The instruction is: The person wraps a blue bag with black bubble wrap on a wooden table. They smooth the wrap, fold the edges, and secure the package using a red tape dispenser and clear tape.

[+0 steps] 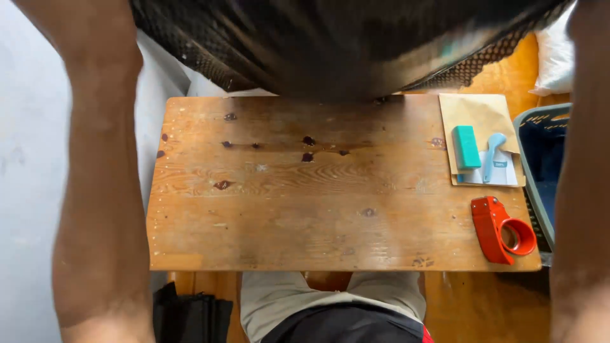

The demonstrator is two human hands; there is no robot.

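Worn wooden table [305, 209] fills view; both forearms raised past top edge, hands out of frame, grip impossible to tell; dark mesh sheet [330, 44] hangs between them above table's far edge; red tape dispenser [502, 230] at right near corner, closer to right arm

The room is bright with soft, even daylight. The wooden surface [330, 190] shines a little in the middle, with no hard glare. Shadows are faint. The dark mesh cloth [343, 44] at the top of the frame is smeared with blur. Both arms at the left and right edges look stretched and a bit fuzzy. The red tape holder [502, 230] at the lower right looks sharp.
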